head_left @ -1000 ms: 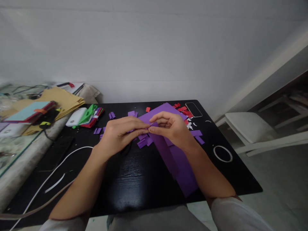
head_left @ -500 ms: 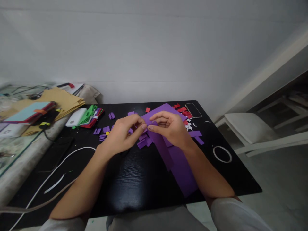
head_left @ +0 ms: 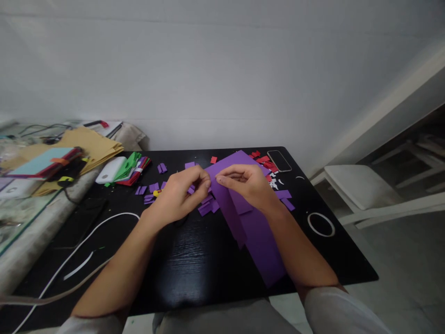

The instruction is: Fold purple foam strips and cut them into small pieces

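Observation:
A long purple paper strip (head_left: 229, 215) hangs down from my right hand (head_left: 245, 183), its upper end pinched between thumb and fingers. Just left of it, my left hand (head_left: 186, 190) is closed with thumb against the curled index finger; what lies in that pinch is hidden. A narrow gap separates the two hands. Under and behind them, large purple sheets (head_left: 266, 250) lie on the black table (head_left: 187, 273). Small cut purple paper pieces (head_left: 208, 206) are scattered beneath my hands and to the left. A yellow tool (head_left: 157, 192) shows partly beside my left wrist.
At the back right lie a phone (head_left: 279, 160), red paper pieces (head_left: 266, 160) and white scraps (head_left: 274, 183). A roll of tape or ring (head_left: 321, 224) sits near the right edge. Bundled coloured strips (head_left: 134, 168) and a white cable (head_left: 79, 243) are on the left. A white chair (head_left: 361, 185) stands beyond.
My hands have drawn slightly apart at the fingertips. The small purple end that stood up between them no longer shows, and the strip hangs a little further left.

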{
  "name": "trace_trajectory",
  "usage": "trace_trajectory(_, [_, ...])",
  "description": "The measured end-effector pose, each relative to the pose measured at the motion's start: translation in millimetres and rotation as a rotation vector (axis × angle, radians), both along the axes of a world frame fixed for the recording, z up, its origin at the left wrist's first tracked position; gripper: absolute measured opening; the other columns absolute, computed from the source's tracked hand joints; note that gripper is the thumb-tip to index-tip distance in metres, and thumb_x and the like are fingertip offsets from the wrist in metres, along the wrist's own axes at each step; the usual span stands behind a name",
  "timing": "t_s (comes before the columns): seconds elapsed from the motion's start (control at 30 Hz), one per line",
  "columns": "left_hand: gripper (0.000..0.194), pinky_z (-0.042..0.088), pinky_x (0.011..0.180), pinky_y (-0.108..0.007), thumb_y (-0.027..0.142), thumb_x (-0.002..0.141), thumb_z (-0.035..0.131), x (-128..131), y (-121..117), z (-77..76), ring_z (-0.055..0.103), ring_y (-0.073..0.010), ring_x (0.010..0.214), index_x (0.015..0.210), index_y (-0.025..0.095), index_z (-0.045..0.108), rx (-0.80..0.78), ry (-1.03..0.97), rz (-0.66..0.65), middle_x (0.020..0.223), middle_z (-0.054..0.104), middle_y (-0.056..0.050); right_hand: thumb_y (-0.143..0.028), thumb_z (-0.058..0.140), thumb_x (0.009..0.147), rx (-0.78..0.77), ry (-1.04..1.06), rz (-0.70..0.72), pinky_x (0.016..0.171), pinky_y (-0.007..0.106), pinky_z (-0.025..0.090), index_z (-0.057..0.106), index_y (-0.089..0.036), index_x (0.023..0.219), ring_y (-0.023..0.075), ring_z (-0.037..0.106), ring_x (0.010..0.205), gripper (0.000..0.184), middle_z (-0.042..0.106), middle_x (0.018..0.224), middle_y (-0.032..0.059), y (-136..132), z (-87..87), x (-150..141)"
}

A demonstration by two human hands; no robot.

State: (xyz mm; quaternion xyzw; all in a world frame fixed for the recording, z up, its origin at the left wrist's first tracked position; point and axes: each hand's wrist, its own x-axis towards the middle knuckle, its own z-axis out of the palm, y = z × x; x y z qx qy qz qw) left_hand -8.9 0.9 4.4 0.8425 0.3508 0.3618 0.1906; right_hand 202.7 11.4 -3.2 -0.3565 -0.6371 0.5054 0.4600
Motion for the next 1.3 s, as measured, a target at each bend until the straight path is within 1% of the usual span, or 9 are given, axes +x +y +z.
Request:
trace_trajectory(0.27, [0.011, 0.041, 0.065, -0.023, 0.018, 0.095, 0.052, -1.8, 2.5, -1.9, 0.051, -0.0104, 0.068, 0.084, 0.019, 0.054, 0.011, -0.014, 0.004, 0.076, 0.057, 0.002, -0.037, 0.082, 0.077, 0.030, 0.040, -0.055, 0.078, 0.030, 0.057, 0.077, -0.019, 0.084, 0.0150, 0.070, 0.078, 0.020, 0.076, 0.083, 0.0024, 1.2, -5.5, -2.1])
trace_trajectory(0.47, [0.013, 0.040, 0.062, -0.022, 0.020, 0.096, 0.051, -2.3, 2.6, -0.9, 0.051, -0.0106, 0.066, 0.083, 0.019, 0.054, 0.016, -0.041, 0.022, 0.074, 0.058, 0.002, -0.050, 0.071, 0.086, -0.125, 0.034, 0.162, 0.069, 0.028, 0.052, 0.076, -0.017, 0.086, 0.0131, 0.063, 0.071, 0.033, 0.071, 0.078, 0.0019, 3.3, -4.4, -0.2])
trace_trajectory(0.57, [0.011, 0.041, 0.062, -0.022, 0.019, 0.094, 0.053, -2.5, 3.6, -1.7, 0.052, -0.0108, 0.066, 0.083, 0.019, 0.054, 0.022, -0.045, 0.035, 0.074, 0.060, 0.002, -0.049, 0.076, 0.081, -0.128, -0.016, 0.117, 0.063, 0.026, 0.047, 0.076, -0.018, 0.085, 0.0120, 0.059, 0.065, 0.031, 0.069, 0.074, -0.0002, 6.1, -8.1, 0.9])
trace_trajectory(0.73, [0.014, 0.040, 0.061, -0.023, 0.017, 0.091, 0.053, -3.3, 4.4, 1.0, 0.052, -0.0105, 0.062, 0.077, 0.018, 0.054, 0.010, -0.022, 0.063, 0.069, 0.059, 0.003, -0.050, 0.075, 0.081, -0.075, -0.120, 0.055, 0.057, 0.025, 0.041, 0.075, -0.016, 0.083, 0.0113, 0.054, 0.060, 0.034, 0.064, 0.067, -0.0012, 7.7, -13.2, -0.2])
trace_trajectory(0.87, [0.015, 0.041, 0.064, -0.025, 0.025, 0.094, 0.055, 0.8, 4.3, 1.6, 0.055, -0.0122, 0.066, 0.081, 0.017, 0.059, -0.033, 0.008, 0.099, 0.072, 0.061, 0.001, -0.050, 0.074, 0.082, -0.034, -0.173, 0.053, 0.058, 0.025, 0.041, 0.075, -0.015, 0.081, 0.0119, 0.055, 0.061, 0.035, 0.065, 0.067, -0.0006, 7.1, -14.7, -5.6])
trace_trajectory(0.93, [0.017, 0.042, 0.065, -0.025, 0.032, 0.094, 0.057, 5.2, 4.1, -1.9, 0.056, -0.0130, 0.069, 0.088, 0.018, 0.063, -0.073, 0.000, 0.092, 0.076, 0.064, 0.000, -0.049, 0.072, 0.083, -0.030, -0.177, 0.075, 0.062, 0.026, 0.044, 0.075, -0.014, 0.082, 0.0133, 0.059, 0.066, 0.035, 0.069, 0.071, 0.0009, 5.6, -16.8, -8.6])
trace_trajectory(1.1, [0.026, 0.040, 0.063, -0.026, 0.036, 0.097, 0.055, 8.0, -4.3, -20.3, 0.055, -0.0133, 0.066, 0.083, 0.017, 0.065, -0.173, -0.035, 0.127, 0.071, 0.062, 0.000, -0.047, 0.074, 0.082, -0.123, -0.192, 0.124, 0.070, 0.028, 0.049, 0.077, -0.015, 0.087, 0.0159, 0.066, 0.075, 0.033, 0.075, 0.082, 0.0032, -6.3, -28.1, -7.8])
trace_trajectory(1.2, [0.026, 0.039, 0.062, -0.026, 0.039, 0.096, 0.057, -1.5, -17.2, -33.5, 0.052, -0.0132, 0.065, 0.085, 0.017, 0.065, -0.240, -0.098, 0.216, 0.072, 0.060, 0.000, -0.049, 0.072, 0.083, -0.207, -0.212, 0.154, 0.071, 0.029, 0.049, 0.078, -0.015, 0.090, 0.0164, 0.066, 0.076, 0.035, 0.075, 0.083, 0.0040, -19.3, -37.7, -1.0])
trace_trajectory(1.3, [0.028, 0.038, 0.059, -0.025, 0.043, 0.094, 0.058, -15.2, -33.4, -46.7, 0.049, -0.0122, 0.062, 0.084, 0.017, 0.063, -0.374, -0.219, 0.312, 0.071, 0.057, 0.001, -0.049, 0.073, 0.082, -0.302, -0.242, 0.193, 0.070, 0.028, 0.049, 0.078, -0.016, 0.085, 0.0151, 0.065, 0.074, 0.034, 0.075, 0.081, 0.0033, -33.7, -49.6, 7.0])
